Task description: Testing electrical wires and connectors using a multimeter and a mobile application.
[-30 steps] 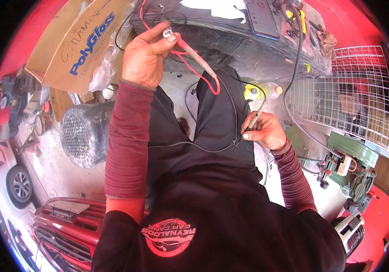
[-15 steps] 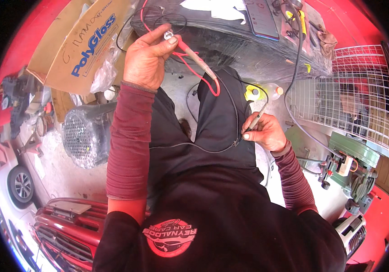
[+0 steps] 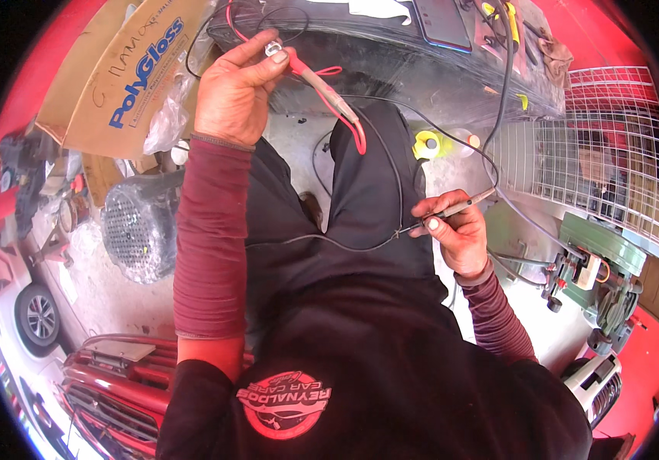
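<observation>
Raised at the upper left, my left hand (image 3: 231, 100) is closed, pinching a small shiny metal-looking piece (image 3: 273, 48) between thumb and fingertips. A red-and-grey test probe (image 3: 329, 93) slants down to the right from beside those fingers, with a red lead (image 3: 361, 139) looping at its lower part. My right hand (image 3: 464, 238) grips a grey test probe (image 3: 469, 203) in its fingers, over the right side of my lap. Its dark tip points left, at a small joint on a thin black wire (image 3: 352, 254); whether they touch I cannot tell. The wire crosses my dark trousers.
Ahead stands a plastic-wrapped bench (image 3: 322, 57) bearing a dark flat device (image 3: 441, 23). To the left are a cardboard box (image 3: 103, 115) and a plastic-wrapped motor (image 3: 141, 230). On the right are a white wire rack (image 3: 606, 146), a green machine (image 3: 602, 241) and hanging cables.
My right hand has turned its probe from steep to slanting, with the tip now toward the wire joint. My left hand has shifted slightly left and up, still holding the metal piece.
</observation>
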`<act>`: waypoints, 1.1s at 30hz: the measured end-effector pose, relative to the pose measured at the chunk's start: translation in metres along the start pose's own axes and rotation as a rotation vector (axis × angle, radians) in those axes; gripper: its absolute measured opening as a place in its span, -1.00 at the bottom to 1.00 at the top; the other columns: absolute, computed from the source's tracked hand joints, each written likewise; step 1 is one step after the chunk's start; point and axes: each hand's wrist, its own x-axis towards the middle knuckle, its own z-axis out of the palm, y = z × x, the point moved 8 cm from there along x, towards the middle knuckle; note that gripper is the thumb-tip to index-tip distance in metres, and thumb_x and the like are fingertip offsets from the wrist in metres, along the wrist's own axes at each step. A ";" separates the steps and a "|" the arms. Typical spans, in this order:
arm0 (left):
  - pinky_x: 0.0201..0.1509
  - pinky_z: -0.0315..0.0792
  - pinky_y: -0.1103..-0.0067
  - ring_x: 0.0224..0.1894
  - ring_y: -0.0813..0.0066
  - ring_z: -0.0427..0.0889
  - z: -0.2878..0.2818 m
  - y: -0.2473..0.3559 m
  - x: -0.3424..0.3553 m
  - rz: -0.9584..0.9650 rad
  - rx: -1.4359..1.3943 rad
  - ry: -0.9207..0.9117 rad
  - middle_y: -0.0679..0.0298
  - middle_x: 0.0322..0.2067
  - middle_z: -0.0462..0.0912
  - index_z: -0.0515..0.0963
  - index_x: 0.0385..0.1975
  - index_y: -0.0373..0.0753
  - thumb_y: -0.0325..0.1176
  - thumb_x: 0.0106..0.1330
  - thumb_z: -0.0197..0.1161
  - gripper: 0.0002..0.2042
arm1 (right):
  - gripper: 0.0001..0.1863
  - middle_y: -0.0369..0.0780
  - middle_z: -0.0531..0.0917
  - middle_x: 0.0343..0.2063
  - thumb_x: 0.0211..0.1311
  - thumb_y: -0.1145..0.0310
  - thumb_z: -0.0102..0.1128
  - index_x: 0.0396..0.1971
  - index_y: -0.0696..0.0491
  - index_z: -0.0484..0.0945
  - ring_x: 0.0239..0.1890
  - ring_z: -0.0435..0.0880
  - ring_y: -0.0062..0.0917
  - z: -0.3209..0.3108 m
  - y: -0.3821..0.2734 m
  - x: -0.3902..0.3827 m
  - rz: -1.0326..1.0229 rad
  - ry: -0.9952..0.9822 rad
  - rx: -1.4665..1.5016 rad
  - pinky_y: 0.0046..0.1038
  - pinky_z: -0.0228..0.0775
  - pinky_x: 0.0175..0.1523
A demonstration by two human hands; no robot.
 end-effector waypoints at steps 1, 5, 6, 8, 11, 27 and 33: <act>-0.11 0.42 0.61 -0.09 0.43 0.64 0.000 0.000 0.000 0.000 0.018 0.000 0.14 -0.10 0.68 0.47 0.13 -0.43 -0.59 0.30 0.23 -0.62 | -0.77 -0.11 0.61 -0.17 0.27 0.64 0.20 -0.14 0.12 0.40 -0.10 0.64 -0.46 0.000 0.002 -0.001 0.003 0.004 0.000 -0.43 0.60 -0.09; -0.18 0.36 0.63 -0.12 0.46 0.63 0.002 -0.002 0.000 -0.003 0.033 0.015 0.14 -0.10 0.69 0.48 0.14 -0.40 -0.56 0.31 0.23 -0.62 | -0.80 -0.11 0.64 -0.21 0.36 0.56 0.11 -0.10 0.08 0.33 -0.08 0.67 -0.40 -0.002 0.013 0.001 0.040 -0.069 -0.035 -0.39 0.57 -0.04; -0.17 0.36 0.62 -0.11 0.46 0.63 0.003 -0.001 -0.001 0.000 0.047 0.018 0.14 -0.11 0.69 0.48 0.15 -0.39 -0.55 0.31 0.23 -0.62 | -0.81 -0.12 0.65 -0.23 0.38 0.54 0.10 -0.10 0.07 0.32 -0.09 0.68 -0.38 -0.002 0.016 0.002 0.053 -0.097 -0.079 -0.38 0.56 -0.02; -0.16 0.36 0.61 -0.11 0.46 0.64 0.005 -0.001 -0.002 -0.003 0.059 0.021 0.14 -0.12 0.70 0.47 0.15 -0.39 -0.54 0.32 0.22 -0.61 | -0.81 -0.12 0.66 -0.25 0.38 0.54 0.10 -0.11 0.07 0.32 -0.09 0.69 -0.38 -0.004 0.019 0.004 0.061 -0.110 -0.089 -0.38 0.55 -0.01; -0.16 0.36 0.62 -0.09 0.46 0.64 0.003 0.002 -0.003 -0.011 0.059 0.042 0.13 -0.10 0.69 0.47 0.15 -0.41 -0.55 0.32 0.22 -0.61 | -0.81 -0.13 0.67 -0.26 0.38 0.53 0.11 -0.12 0.07 0.31 -0.08 0.70 -0.36 -0.004 0.023 0.009 0.065 -0.152 -0.082 -0.39 0.55 -0.02; -0.05 0.58 0.51 -0.20 0.35 0.70 0.016 0.005 -0.009 -0.008 -0.084 -0.045 0.14 -0.23 0.68 0.50 0.00 -0.42 -0.65 0.27 0.21 -0.71 | -0.81 -0.11 0.66 -0.24 0.36 0.53 0.14 -0.14 0.10 0.32 -0.05 0.68 -0.33 -0.004 0.030 0.005 0.091 -0.182 -0.243 -0.36 0.53 0.01; -0.04 0.57 0.51 -0.19 0.35 0.70 0.015 0.004 -0.008 -0.016 -0.103 -0.041 0.14 -0.22 0.68 0.50 -0.01 -0.42 -0.65 0.26 0.21 -0.71 | -0.81 -0.11 0.67 -0.25 0.36 0.54 0.13 -0.14 0.10 0.33 -0.04 0.67 -0.33 -0.002 0.028 0.007 0.092 -0.207 -0.220 -0.35 0.51 0.05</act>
